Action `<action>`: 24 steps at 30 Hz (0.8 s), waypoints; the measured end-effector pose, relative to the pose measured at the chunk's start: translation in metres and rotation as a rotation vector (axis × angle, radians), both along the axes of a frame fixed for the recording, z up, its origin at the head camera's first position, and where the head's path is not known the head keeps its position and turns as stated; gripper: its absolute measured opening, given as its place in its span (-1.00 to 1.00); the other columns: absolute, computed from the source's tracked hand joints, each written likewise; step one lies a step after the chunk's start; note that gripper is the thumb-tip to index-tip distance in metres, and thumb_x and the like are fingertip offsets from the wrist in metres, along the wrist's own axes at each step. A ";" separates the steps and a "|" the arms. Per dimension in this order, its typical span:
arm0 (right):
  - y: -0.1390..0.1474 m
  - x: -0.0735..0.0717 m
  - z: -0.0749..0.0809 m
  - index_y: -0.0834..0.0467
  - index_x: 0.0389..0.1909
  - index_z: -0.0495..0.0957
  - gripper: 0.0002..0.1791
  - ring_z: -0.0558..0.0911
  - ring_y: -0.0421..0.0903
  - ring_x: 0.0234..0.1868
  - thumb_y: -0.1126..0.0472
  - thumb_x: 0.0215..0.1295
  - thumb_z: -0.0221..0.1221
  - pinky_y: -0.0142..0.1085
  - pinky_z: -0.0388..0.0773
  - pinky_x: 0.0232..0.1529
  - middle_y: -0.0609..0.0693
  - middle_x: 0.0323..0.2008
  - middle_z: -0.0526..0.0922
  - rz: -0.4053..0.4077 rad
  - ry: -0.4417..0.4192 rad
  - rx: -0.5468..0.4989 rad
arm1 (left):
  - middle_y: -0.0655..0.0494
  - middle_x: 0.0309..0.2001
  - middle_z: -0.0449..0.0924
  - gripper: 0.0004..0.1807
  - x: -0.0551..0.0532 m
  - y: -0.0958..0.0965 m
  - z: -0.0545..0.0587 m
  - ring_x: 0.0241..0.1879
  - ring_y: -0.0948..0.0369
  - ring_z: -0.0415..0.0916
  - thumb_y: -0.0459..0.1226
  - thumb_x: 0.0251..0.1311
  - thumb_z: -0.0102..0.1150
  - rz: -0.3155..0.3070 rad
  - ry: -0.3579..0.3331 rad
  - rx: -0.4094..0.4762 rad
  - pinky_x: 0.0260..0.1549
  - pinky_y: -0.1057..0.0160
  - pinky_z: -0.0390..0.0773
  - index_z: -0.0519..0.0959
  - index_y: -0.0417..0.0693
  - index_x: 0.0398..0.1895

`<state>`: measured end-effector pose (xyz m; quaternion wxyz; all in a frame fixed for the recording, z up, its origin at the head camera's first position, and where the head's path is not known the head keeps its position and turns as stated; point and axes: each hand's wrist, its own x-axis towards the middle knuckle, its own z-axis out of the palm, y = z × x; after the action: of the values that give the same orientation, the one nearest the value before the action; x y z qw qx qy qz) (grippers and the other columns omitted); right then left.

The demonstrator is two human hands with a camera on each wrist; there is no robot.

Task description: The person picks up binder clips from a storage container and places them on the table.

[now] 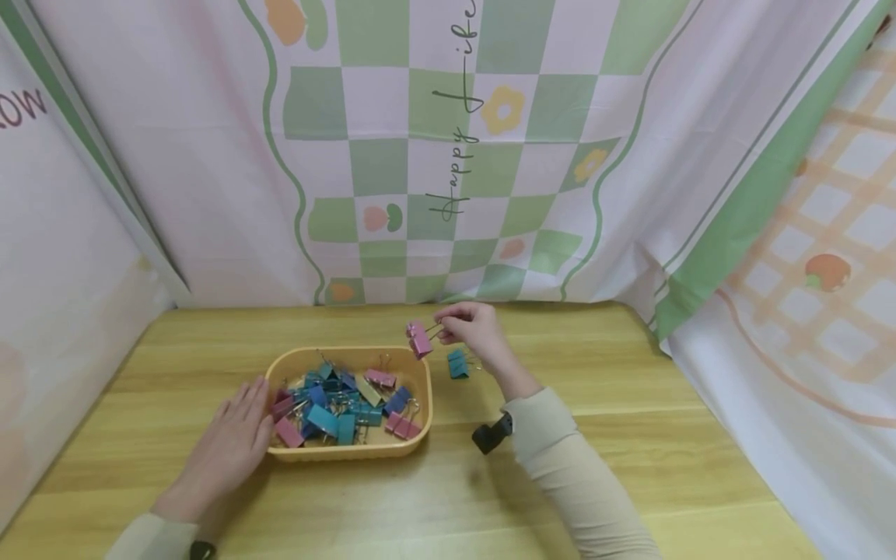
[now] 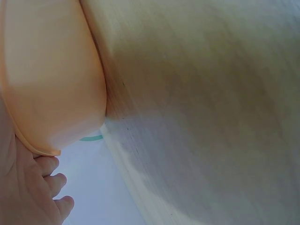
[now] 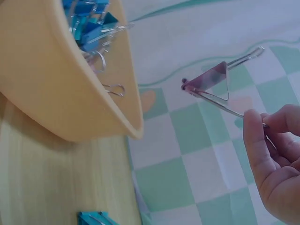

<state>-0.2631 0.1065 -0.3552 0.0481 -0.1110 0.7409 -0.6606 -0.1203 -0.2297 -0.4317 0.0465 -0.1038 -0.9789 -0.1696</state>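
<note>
A pink binder clip hangs in the air just past the right rim of a yellow plastic basket. My right hand pinches it by one wire handle between thumb and finger; in the right wrist view the clip has its other handle pointing away. My left hand lies against the basket's left side, fingers fairly straight along the rim. Inside the basket is a heap of binder clips in blue, teal, pink and pale yellow. One teal binder clip sits on the table below the right hand.
The wooden table reaches back to a hanging checked curtain. Pale fabric also hangs on the left and right sides. A black wrist strap piece sticks out from the right sleeve.
</note>
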 end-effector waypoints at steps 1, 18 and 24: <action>0.003 -0.001 0.001 0.54 -0.19 0.51 -0.80 0.64 -0.06 -0.49 0.50 0.21 0.05 -0.27 0.63 -0.36 0.36 -0.29 0.58 -0.002 -0.003 -0.020 | -0.34 0.36 -0.11 -0.38 0.000 0.000 0.000 0.32 -0.24 -0.14 -0.17 0.42 -0.35 -0.001 0.001 -0.001 0.21 -0.24 -0.10 -0.10 -0.41 0.37; 0.059 -0.021 -0.008 0.59 -0.07 0.40 -0.72 0.62 -0.15 -0.49 0.47 0.26 0.04 -0.34 0.61 -0.31 0.05 -0.39 0.62 -0.120 -0.083 -0.205 | -0.34 0.36 -0.10 -0.39 0.001 0.000 0.001 0.31 -0.25 -0.12 -0.17 0.41 -0.34 -0.005 0.008 0.000 0.21 -0.24 -0.09 -0.09 -0.42 0.37; 0.077 -0.025 -0.018 0.59 -0.09 0.41 -0.76 0.62 -0.14 -0.50 0.50 0.26 0.00 -0.36 0.61 -0.31 0.03 -0.44 0.60 -0.162 -0.106 -0.243 | -0.34 0.36 -0.10 -0.38 0.001 0.000 0.001 0.31 -0.25 -0.13 -0.17 0.41 -0.35 -0.003 0.004 0.000 0.21 -0.24 -0.09 -0.10 -0.42 0.37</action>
<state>-0.2880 0.1839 -0.3734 0.0199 -0.0206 0.6584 -0.7521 -0.1197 -0.2298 -0.4312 0.0482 -0.1058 -0.9786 -0.1695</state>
